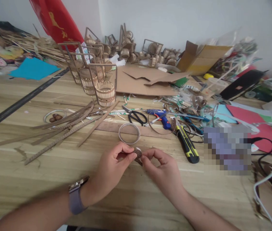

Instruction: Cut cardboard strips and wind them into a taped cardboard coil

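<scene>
My left hand and my right hand meet just above the wooden table, near its front edge. Both pinch the same small rolled coil of corrugated cardboard between thumb and fingers. A watch sits on my left wrist. Just behind the coil lies a roll of clear tape on a flat cardboard strip.
Loose cardboard strips spread to the left. Scissors, a blue glue gun and a yellow-black utility knife lie behind the hands. Small woven cardboard baskets stand further back. Cables and red paper crowd the right.
</scene>
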`<state>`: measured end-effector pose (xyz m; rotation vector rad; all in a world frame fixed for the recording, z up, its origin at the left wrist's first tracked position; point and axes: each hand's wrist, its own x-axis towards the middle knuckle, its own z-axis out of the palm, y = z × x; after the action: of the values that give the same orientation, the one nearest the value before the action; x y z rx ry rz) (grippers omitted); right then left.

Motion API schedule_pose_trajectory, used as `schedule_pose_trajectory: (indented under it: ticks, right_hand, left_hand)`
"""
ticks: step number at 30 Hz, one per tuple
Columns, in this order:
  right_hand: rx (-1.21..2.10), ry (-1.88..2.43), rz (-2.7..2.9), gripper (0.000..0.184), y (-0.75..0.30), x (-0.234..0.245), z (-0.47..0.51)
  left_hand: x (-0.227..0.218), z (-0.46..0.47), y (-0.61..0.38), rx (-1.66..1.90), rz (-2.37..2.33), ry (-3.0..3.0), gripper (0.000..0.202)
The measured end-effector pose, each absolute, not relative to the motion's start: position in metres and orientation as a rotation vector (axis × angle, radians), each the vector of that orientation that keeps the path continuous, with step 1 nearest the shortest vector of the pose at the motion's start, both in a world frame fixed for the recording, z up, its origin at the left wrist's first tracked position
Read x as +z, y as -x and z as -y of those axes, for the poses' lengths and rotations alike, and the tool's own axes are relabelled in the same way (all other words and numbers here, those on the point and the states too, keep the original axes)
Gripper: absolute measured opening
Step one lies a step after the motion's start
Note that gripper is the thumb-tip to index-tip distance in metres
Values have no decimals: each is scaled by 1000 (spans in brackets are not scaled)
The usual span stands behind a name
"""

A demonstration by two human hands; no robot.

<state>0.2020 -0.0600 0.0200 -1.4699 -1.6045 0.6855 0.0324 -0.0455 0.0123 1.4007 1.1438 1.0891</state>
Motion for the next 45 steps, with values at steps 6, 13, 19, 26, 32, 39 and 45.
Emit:
schedule_pose_trajectory:
  ticks: [6, 13, 19, 26, 32, 39, 45]
  right_hand:
    - [505, 1422, 1718, 16, -201, 19, 60]
    - [277, 1313, 1898, 16, -207, 23, 58]
    - [137, 1449, 1967, 13, -234, 22, 40]
    - [111, 1680, 1883, 7, -272, 16, 18]
    - [134, 1792, 1812, 15, -281, 16, 15]
    - [6, 1338, 1982, 15, -261, 29, 29]
    - [89, 802, 2183, 34, -229, 30, 51]
  left_hand:
    - [14, 48, -34, 1077, -1121, -1365, 9]
    - [22, 39, -29, 937, -1007, -1102, 18]
    - [18, 36, -27, 755, -781, -858, 30]
    - [23, 35, -23, 763, -730, -683, 38]
    - [25, 33, -25, 798, -756, -606, 40]
    - [23, 31, -25, 863, -792, -562, 36]
    - [21, 30, -27, 886, -819, -591, 35]
